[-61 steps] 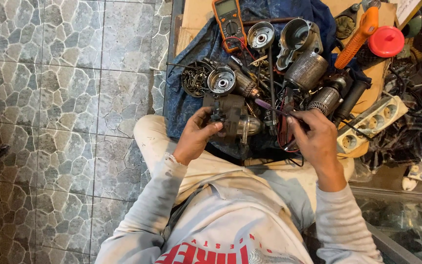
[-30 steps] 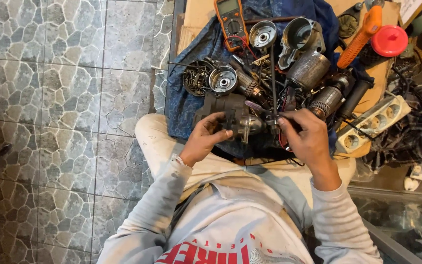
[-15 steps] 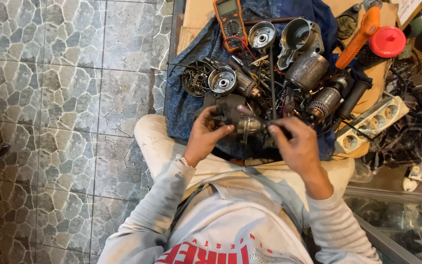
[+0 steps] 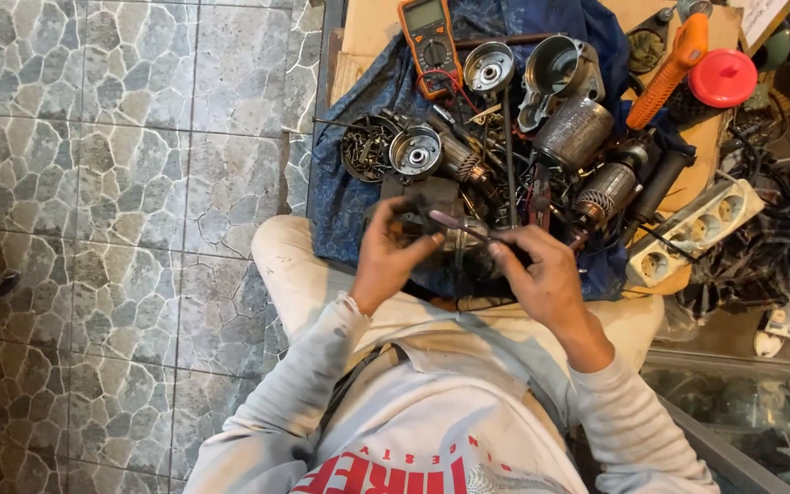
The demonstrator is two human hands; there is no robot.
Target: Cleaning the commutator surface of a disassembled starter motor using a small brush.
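Note:
I sit on the floor with a dark metal motor housing (image 4: 432,206) in front of my knees. My left hand (image 4: 386,258) grips the housing from its left side. My right hand (image 4: 541,274) holds a thin dark-handled tool (image 4: 461,226) whose tip points left into the housing, close to my left fingers. Both hands hover over a blue cloth (image 4: 345,197) covered with parts.
On the cloth lie an orange multimeter (image 4: 430,41), a round tin of screws (image 4: 368,146), metal cups and motor casings (image 4: 571,123), an armature (image 4: 607,190). An orange handle (image 4: 674,64), a red lid (image 4: 722,78) and a white power strip (image 4: 697,229) sit to the right. Stone-tiled floor (image 4: 112,183) spreads left.
My right hand has shifted left and nearer the housing, bringing the tool tip up to my left fingers. My left hand has turned slightly on the housing.

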